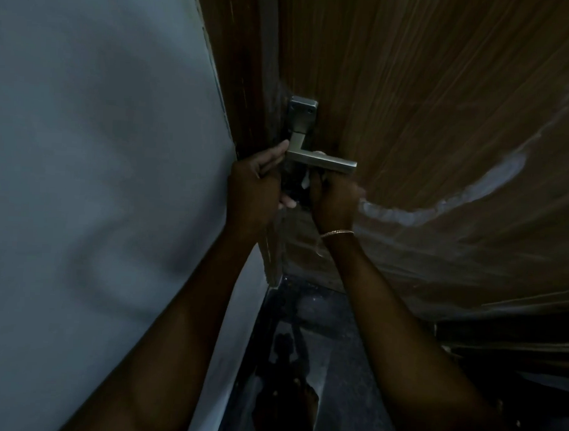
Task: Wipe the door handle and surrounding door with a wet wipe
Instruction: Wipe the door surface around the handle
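Observation:
A square silver lever handle [321, 161] on its plate [302, 113] sits on a brown wooden door [428, 91]. Just below the lever, my right hand [334, 201] is curled around a white wet wipe [306, 182], of which only a small corner shows. My left hand [256, 184] is at the door's edge beside the handle, thumb touching the lever's inner end and fingers curled near the lock area. What those fingers hold is hidden in the dim light.
A grey-blue wall [99, 174] fills the left side, meeting the dark door frame [236, 83]. Clear plastic film [472, 204] wrinkles over the door's lower part. A dark glossy floor [319, 347] lies below. A thin bracelet [336, 233] is on my right wrist.

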